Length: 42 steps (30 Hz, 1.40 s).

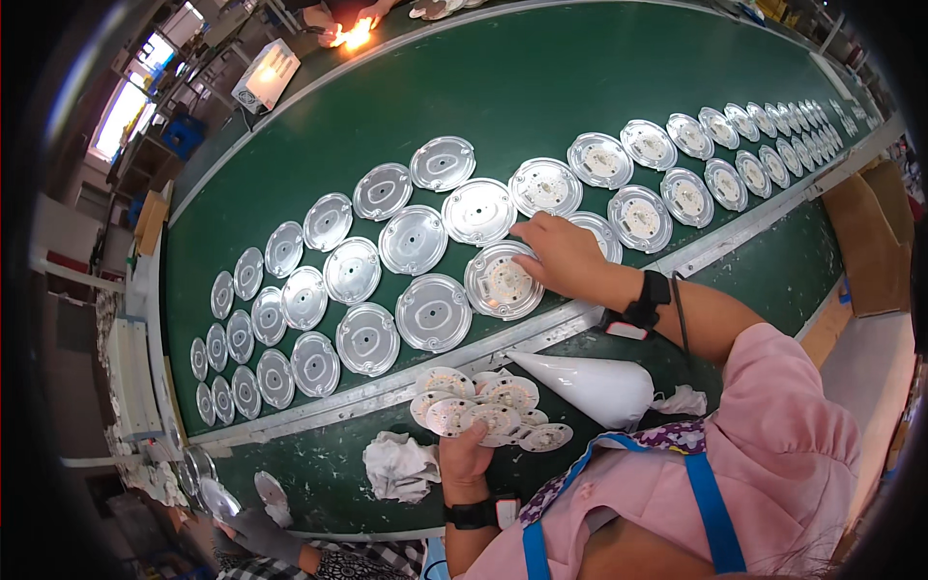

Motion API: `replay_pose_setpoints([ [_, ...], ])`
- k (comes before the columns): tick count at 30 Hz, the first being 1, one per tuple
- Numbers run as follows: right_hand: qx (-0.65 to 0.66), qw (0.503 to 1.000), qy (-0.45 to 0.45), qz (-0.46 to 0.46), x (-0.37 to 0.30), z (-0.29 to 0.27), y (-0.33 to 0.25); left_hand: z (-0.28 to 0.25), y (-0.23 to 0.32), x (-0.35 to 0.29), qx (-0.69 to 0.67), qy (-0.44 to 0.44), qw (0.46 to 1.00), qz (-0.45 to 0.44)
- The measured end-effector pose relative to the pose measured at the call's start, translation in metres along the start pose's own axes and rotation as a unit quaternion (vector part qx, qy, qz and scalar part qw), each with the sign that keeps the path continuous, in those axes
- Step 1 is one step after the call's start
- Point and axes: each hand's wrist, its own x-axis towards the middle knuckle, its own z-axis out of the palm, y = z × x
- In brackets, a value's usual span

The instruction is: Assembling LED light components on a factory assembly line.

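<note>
Round white boards (449,417) sit in an overlapping, fanned pile in the left hand (466,457), just on the near side of the metal rail (556,322). That hand is closed around the pile's near edge, with the thumb on top. The right hand (568,253) reaches over the rail, thumb and forefinger a little apart, above a near-row metal plate (504,280) that has a board in its middle. Rows of similar plates run left and right on the green surface (319,159); open green room stretches from the farthest row to the far edge. Nearer, room for the left hand is tighter, between a crumpled white cloth (398,467) at its left and a white cone-shaped bag (599,389) at its right.

The right hand partly covers a plate behind it and hides its other fingers; whether its thumb touches the board is hard to tell. The left fingers are mostly hidden beneath the pile, so its lower boards cannot be counted. At far right, the plates shrink too small to read. A co-worker's gloved hand (263,537) shows at near left, its sleeve cut off.
</note>
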Motion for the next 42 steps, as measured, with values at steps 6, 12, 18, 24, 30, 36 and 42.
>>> replay_pose_setpoints([
  [6,-0.115,0.973,-0.058,-0.190,-0.033,-0.003,-0.001,-0.005,-0.002,0.000,0.017,-0.006,1.000,-0.018],
  [12,-0.144,0.966,-0.097,-0.191,-0.044,0.001,0.005,-0.005,-0.004,-0.002,0.044,0.003,0.998,-0.035],
  [18,-0.127,0.967,-0.122,-0.185,-0.040,0.002,0.007,-0.010,-0.005,-0.003,0.040,0.020,0.999,-0.026],
  [24,-0.129,0.965,-0.141,-0.181,-0.036,0.001,0.008,-0.007,-0.002,-0.003,0.027,0.018,0.999,-0.023],
  [30,-0.143,0.961,-0.136,-0.193,-0.034,0.000,0.011,-0.004,0.001,-0.003,0.028,0.011,0.999,-0.020],
  [36,-0.144,0.959,-0.142,-0.200,-0.031,-0.001,0.011,-0.004,0.002,-0.003,0.030,0.003,0.999,-0.012],
  [42,-0.120,0.960,-0.171,-0.186,-0.028,-0.004,0.011,-0.005,0.003,-0.003,0.030,0.015,0.999,-0.012],
])
